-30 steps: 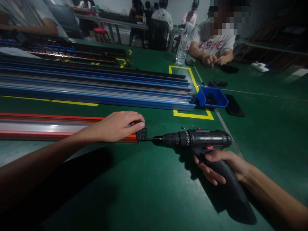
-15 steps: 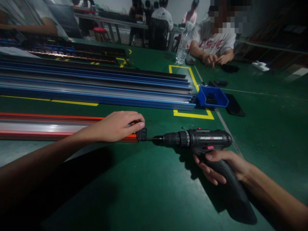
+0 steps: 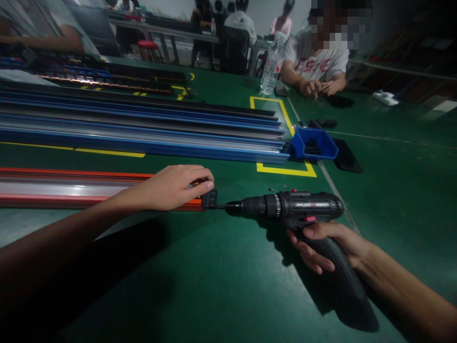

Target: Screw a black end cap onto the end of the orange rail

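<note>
My right hand (image 3: pixel 321 247) is wrapped round the handle of a black cordless drill (image 3: pixel 307 205), which points left. Its thin bit (image 3: pixel 224 206) reaches a black end bracket (image 3: pixel 210 197) at the tip of an orange-red metal rail (image 3: pixel 71 186). Over that end of the rail lies my left hand (image 3: pixel 182 186), fingers curled over the profile and bracket and closed on them. Part of the bracket is hidden under the fingers. A small dark screw (image 3: pixel 271 189) rests on the table just behind the drill's chuck.
Several blue and black rails (image 3: pixel 178 138) lie side by side beyond. Near their ends stand a blue bin (image 3: pixel 314 143) with small black parts and a dark flat object (image 3: pixel 348 155). Farther back are a water bottle (image 3: pixel 270 66) and a co-worker (image 3: pixel 317 66) seated at the green table.
Almost nothing differs. The drill and both hands hold the same position, with only a very slight shift of the whole view.
</note>
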`<action>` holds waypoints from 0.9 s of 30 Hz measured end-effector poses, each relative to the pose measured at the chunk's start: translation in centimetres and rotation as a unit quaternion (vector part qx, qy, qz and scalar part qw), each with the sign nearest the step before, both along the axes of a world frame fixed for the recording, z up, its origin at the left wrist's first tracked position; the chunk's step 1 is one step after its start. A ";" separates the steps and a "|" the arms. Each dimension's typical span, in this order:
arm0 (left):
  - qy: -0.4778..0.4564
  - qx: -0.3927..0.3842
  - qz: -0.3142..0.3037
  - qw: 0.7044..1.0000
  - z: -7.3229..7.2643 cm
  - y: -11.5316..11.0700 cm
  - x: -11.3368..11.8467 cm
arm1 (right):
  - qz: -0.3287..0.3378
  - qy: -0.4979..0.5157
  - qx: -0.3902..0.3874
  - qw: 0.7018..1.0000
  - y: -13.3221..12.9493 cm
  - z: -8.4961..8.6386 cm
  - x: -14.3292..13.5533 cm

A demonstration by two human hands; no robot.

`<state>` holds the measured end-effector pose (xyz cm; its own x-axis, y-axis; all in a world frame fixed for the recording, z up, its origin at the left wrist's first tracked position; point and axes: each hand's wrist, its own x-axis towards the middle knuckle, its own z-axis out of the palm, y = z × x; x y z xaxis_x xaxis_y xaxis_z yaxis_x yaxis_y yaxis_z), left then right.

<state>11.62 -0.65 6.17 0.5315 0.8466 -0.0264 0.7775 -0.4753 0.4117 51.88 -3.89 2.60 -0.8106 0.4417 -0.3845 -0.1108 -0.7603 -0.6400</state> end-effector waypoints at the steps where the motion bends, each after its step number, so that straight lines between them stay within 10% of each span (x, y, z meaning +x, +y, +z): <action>1: 0.000 0.000 0.000 1.000 0.0 0.0 0.0 | -0.001 0.000 0.001 1.000 0.0 0.0 0.0; 27: -0.001 0.001 -0.002 1.000 0.1 0.0 0.0 | -0.003 -0.015 0.006 1.000 0.0 -0.2 0.1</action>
<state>11.66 -0.65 6.24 0.5349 0.8446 -0.0239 0.7746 -0.4789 0.4130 52.02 -3.93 2.36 -0.7964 0.4512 -0.4027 -0.0965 -0.7522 -0.6519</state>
